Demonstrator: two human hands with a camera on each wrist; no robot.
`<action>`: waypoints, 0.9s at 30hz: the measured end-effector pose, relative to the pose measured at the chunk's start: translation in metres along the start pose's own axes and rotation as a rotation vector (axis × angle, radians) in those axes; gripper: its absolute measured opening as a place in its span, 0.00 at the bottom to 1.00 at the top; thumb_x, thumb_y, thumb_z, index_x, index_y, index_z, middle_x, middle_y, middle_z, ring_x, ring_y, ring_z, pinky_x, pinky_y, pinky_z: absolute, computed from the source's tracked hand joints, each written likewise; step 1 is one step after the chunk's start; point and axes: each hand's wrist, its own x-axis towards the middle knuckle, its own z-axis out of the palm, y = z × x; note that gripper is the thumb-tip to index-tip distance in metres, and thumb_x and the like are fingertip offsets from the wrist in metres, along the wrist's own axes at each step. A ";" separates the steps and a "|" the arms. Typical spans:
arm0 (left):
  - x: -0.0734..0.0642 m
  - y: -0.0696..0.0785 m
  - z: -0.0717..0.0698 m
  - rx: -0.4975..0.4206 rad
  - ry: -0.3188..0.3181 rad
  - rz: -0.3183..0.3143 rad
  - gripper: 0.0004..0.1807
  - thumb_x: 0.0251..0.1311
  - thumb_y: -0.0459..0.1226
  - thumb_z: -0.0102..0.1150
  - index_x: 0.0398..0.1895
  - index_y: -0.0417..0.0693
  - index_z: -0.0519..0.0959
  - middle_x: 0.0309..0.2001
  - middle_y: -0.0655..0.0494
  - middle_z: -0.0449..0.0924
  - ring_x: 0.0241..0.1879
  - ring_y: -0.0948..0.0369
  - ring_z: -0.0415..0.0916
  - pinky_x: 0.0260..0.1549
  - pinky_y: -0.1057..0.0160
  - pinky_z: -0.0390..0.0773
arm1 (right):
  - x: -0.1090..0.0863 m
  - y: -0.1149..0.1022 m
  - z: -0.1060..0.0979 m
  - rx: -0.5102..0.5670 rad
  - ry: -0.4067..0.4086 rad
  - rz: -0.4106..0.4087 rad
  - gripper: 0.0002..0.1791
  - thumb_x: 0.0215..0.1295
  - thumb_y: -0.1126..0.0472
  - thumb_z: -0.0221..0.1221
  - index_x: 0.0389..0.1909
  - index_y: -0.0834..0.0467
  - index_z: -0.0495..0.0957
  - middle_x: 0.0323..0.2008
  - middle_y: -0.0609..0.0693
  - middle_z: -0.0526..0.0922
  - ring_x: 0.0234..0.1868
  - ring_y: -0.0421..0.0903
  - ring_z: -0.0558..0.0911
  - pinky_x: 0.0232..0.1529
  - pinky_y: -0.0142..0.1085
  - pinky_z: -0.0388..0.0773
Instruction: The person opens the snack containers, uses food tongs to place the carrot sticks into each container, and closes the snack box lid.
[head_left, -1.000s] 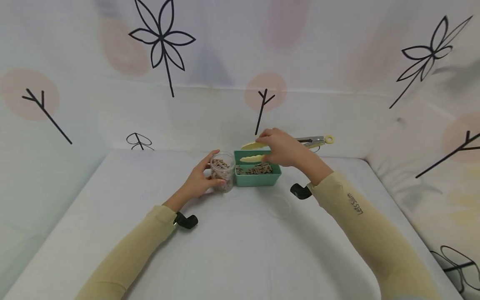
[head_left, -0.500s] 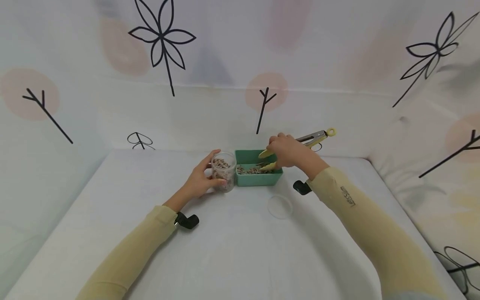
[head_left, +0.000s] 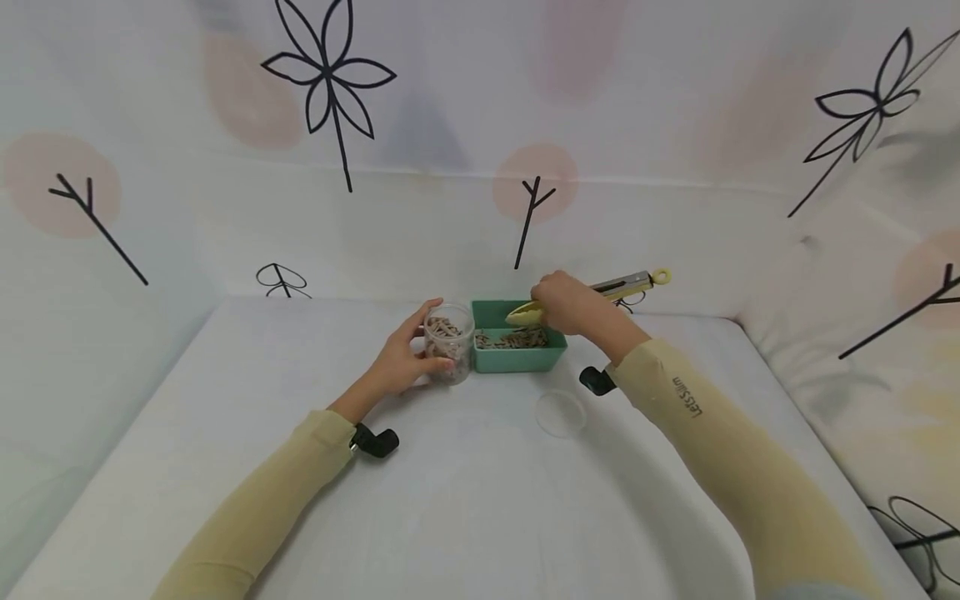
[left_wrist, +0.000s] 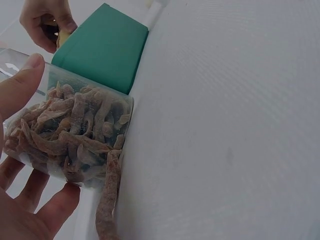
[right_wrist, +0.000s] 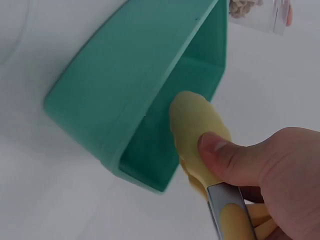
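My left hand (head_left: 402,360) grips a clear jar (head_left: 452,372), fingers round one side and thumb on the other. Brownish dried strips (left_wrist: 75,125) fill much of it, and one loose strip (left_wrist: 107,205) lies outside against its base. Beside the jar stands a green rectangular box (head_left: 517,361) with more strips (head_left: 525,337) inside. My right hand (head_left: 573,306) holds metal tongs with yellow tips (right_wrist: 195,130) above the box's right half. The tips are pressed together, thumb on the upper one; whether they pinch a strip I cannot tell.
A round clear lid (head_left: 561,414) lies flat on the white tabletop (head_left: 450,500) in front of the box. Behind the table hangs a pale cloth backdrop (head_left: 450,225) with drawn flowers, close beyond the tongs' ring end.
The tongs, spread apart over the box a second ago, dipped into the strips on the right. Now their tips are together and slightly higher. The left hand and jar stay put.
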 end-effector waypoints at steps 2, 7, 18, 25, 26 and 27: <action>0.004 -0.010 0.001 -0.002 0.002 0.013 0.53 0.55 0.33 0.74 0.80 0.59 0.52 0.68 0.44 0.61 0.63 0.45 0.63 0.55 0.42 0.75 | 0.000 -0.001 -0.001 -0.033 -0.005 0.030 0.12 0.67 0.64 0.63 0.48 0.66 0.79 0.39 0.57 0.80 0.44 0.55 0.77 0.48 0.46 0.77; 0.014 -0.035 0.001 0.001 0.015 0.043 0.54 0.53 0.37 0.76 0.79 0.66 0.53 0.68 0.51 0.62 0.62 0.48 0.63 0.53 0.44 0.77 | -0.001 -0.004 -0.004 -0.048 0.019 0.072 0.15 0.75 0.57 0.56 0.49 0.66 0.74 0.38 0.56 0.79 0.42 0.54 0.78 0.45 0.46 0.78; 0.015 -0.035 0.002 0.011 0.013 0.028 0.55 0.53 0.34 0.76 0.80 0.62 0.51 0.72 0.48 0.59 0.64 0.46 0.62 0.54 0.42 0.75 | -0.005 -0.009 -0.008 0.049 0.019 0.116 0.17 0.77 0.51 0.52 0.50 0.63 0.69 0.34 0.54 0.76 0.31 0.51 0.78 0.33 0.45 0.78; 0.014 -0.035 0.003 0.009 0.012 0.019 0.55 0.54 0.36 0.75 0.80 0.64 0.51 0.72 0.49 0.58 0.64 0.46 0.62 0.54 0.41 0.75 | -0.005 -0.003 -0.010 -0.027 0.010 0.063 0.21 0.69 0.49 0.61 0.51 0.62 0.76 0.33 0.53 0.79 0.29 0.48 0.78 0.30 0.42 0.78; 0.014 -0.035 0.002 0.008 0.011 0.022 0.54 0.54 0.36 0.75 0.80 0.66 0.52 0.71 0.50 0.59 0.64 0.47 0.62 0.54 0.42 0.75 | -0.005 -0.003 -0.011 -0.040 -0.004 0.057 0.22 0.67 0.49 0.62 0.52 0.61 0.76 0.33 0.52 0.79 0.30 0.48 0.78 0.30 0.42 0.78; 0.014 -0.036 0.003 0.008 0.012 0.024 0.54 0.54 0.37 0.76 0.79 0.67 0.52 0.71 0.50 0.60 0.64 0.47 0.62 0.54 0.42 0.75 | -0.004 -0.003 -0.011 -0.051 -0.019 0.051 0.23 0.66 0.49 0.64 0.53 0.61 0.77 0.34 0.52 0.79 0.30 0.48 0.78 0.31 0.42 0.78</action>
